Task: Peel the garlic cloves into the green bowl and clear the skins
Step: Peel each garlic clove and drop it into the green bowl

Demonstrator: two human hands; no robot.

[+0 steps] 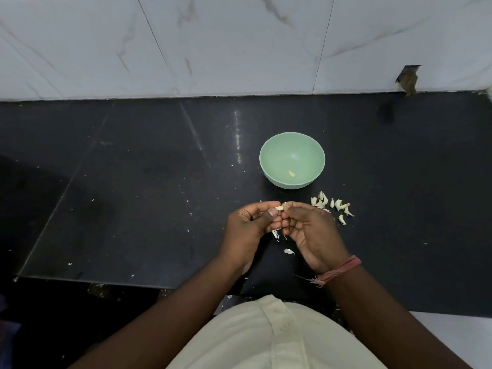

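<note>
One green bowl [292, 160], centre of frame. One peeled clove [292, 173] inside it. One clove [279, 208] pinched between two hands: left hand [246, 230], right hand [310, 230]. About eight unpeeled cloves [331, 206] right of hands, exact count unclear. Few skin pieces [289, 251] below hands.

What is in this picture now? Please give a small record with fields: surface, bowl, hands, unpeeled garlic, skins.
surface: dark counter below a white tiled wall
bowl: green bowl, upright, with one peeled clove inside
hands: left hand and right hand together pinch a garlic clove in front of the bowl
unpeeled garlic: loose cloves on the counter, right of the hands
skins: bits of skin on the counter under the hands
</note>
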